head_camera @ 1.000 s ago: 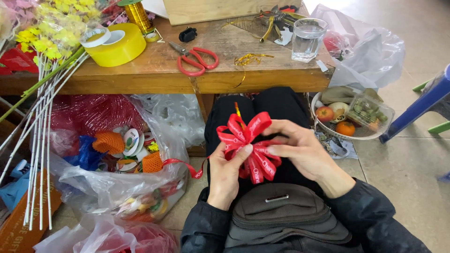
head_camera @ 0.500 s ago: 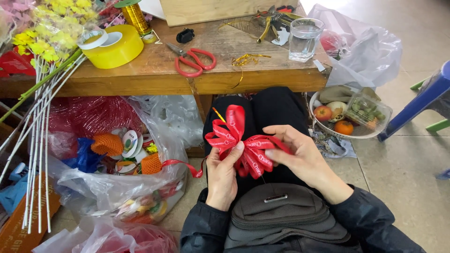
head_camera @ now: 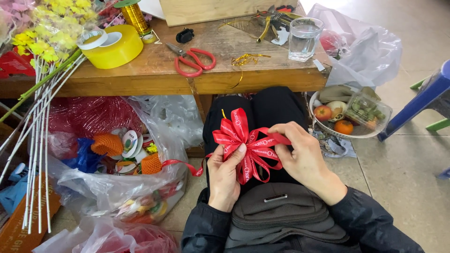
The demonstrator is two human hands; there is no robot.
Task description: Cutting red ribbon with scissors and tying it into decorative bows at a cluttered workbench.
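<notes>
Left hand (head_camera: 224,180) pinched shut on the red ribbon bow (head_camera: 246,143) at its centre. Right hand (head_camera: 302,157) closed on its right loops, over the lap, below the table (head_camera: 140,75).

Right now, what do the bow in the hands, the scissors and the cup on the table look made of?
Bow: red woven or satin-type ribbon, slight sheen, loops hold shape; pinched by left hand and right hand.
Scissors: dull grey metal blades, glossy red handles, probably plastic.
Cup: clear, see-through with bright rim; glass or hard plastic, can't tell.
Table: wood, visible grain, worn matte top.
</notes>
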